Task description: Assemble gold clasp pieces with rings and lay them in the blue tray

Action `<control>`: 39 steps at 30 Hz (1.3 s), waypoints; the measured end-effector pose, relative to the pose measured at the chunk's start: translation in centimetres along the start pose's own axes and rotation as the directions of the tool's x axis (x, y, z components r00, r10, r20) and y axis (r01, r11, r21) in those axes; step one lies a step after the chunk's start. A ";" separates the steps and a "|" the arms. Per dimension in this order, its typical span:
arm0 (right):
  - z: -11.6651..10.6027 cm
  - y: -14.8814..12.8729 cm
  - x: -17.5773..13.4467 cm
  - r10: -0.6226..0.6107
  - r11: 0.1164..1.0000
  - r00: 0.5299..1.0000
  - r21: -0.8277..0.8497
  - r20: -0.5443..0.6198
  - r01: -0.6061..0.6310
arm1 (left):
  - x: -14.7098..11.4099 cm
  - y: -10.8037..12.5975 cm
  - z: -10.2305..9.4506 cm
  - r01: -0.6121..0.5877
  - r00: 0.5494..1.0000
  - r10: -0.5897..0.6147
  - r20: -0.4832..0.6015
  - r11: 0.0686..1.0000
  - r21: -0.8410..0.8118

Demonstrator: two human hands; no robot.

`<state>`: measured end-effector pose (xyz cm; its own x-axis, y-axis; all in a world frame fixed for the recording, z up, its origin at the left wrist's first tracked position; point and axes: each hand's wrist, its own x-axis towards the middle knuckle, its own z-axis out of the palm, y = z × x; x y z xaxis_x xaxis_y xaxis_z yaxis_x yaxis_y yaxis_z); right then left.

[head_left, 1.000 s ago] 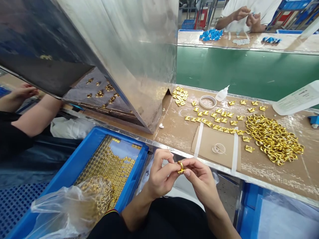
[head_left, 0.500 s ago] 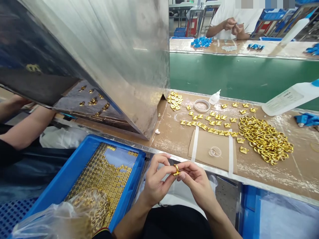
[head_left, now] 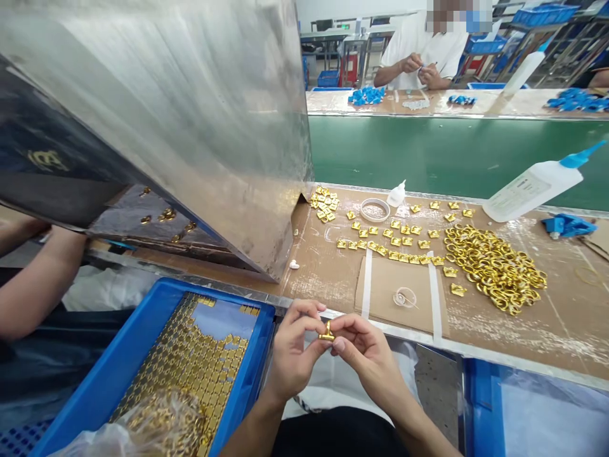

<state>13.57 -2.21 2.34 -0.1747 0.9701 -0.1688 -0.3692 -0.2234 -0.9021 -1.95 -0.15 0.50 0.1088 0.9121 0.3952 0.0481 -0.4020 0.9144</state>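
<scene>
Between my two hands is a small gold piece (head_left: 327,331), a ring-like loop standing on a flat gold base. My left hand (head_left: 295,355) pinches it from the left with thumb and fingers. From the right, the thumb and fingers of my right hand (head_left: 368,355) close on the same piece. Both hands are just off the bench's front edge, above my lap. On the bench ahead lie rows of square gold pieces (head_left: 394,241) and, to their right, a heap of gold rings (head_left: 495,263). A cardboard sheet (head_left: 380,289) is taped down nearer me.
A blue tray (head_left: 157,298) with gold squares and a plastic bag of gold parts (head_left: 166,419) stands at my left, below a slanted metal hood (head_left: 214,127). A tape roll (head_left: 375,209), a small bottle (head_left: 396,194) and a large bottle (head_left: 533,187) are on the bench. Co-workers sit across and at left.
My view has shifted slightly. The gold piece has turned, so its base now shows side-on with the loop upright. Both hands still hold it.
</scene>
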 end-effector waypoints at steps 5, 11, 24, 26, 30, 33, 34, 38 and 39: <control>0.4 -0.9 0.2 -0.019 0.996 0.997 -0.081 0.072 0.024 | 0.3 -0.6 0.5 0.355 0.924 -0.373 0.085 0.752 -0.555; 1.0 -1.2 0.6 -0.227 0.932 0.971 -0.270 0.080 0.240 | 0.3 0.0 1.0 0.473 0.824 -0.527 0.207 0.440 -0.763; 2.4 -1.9 1.2 -0.294 0.873 0.948 -0.370 0.120 0.318 | 0.3 -0.2 1.2 0.444 0.840 -0.535 0.092 0.580 -0.683; 2.5 -1.9 1.2 -0.283 0.874 0.952 -0.377 0.118 0.307 | 0.4 0.0 1.1 0.453 0.831 -0.551 0.078 0.589 -0.669; 2.6 -1.8 1.1 -0.268 0.879 0.957 -0.378 0.115 0.291 | 0.5 0.3 0.8 0.473 0.827 -0.559 0.058 0.637 -0.609; 2.6 -1.8 1.1 -0.270 0.887 0.956 -0.356 0.116 0.294 | 0.3 0.4 0.6 0.481 0.830 -0.551 0.089 0.627 -0.613; 2.6 -1.8 1.0 -0.272 0.890 0.955 -0.347 0.116 0.295 | 0.3 0.4 0.6 0.481 0.831 -0.547 0.102 0.613 -0.627; 2.6 -1.8 0.9 -0.277 0.887 0.953 -0.350 0.120 0.302 | -0.1 0.2 0.5 0.470 0.833 -0.535 0.139 0.552 -0.689; 2.6 -1.8 0.9 -0.284 0.880 0.952 -0.362 0.118 0.308 | -0.2 0.2 0.4 0.468 0.835 -0.532 0.142 0.550 -0.691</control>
<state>11.73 -1.16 4.86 -0.1694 0.9752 0.1425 -0.0478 0.1363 -0.9895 -1.54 -0.47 0.59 0.2062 0.9638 -0.1688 -0.6088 0.2615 0.7490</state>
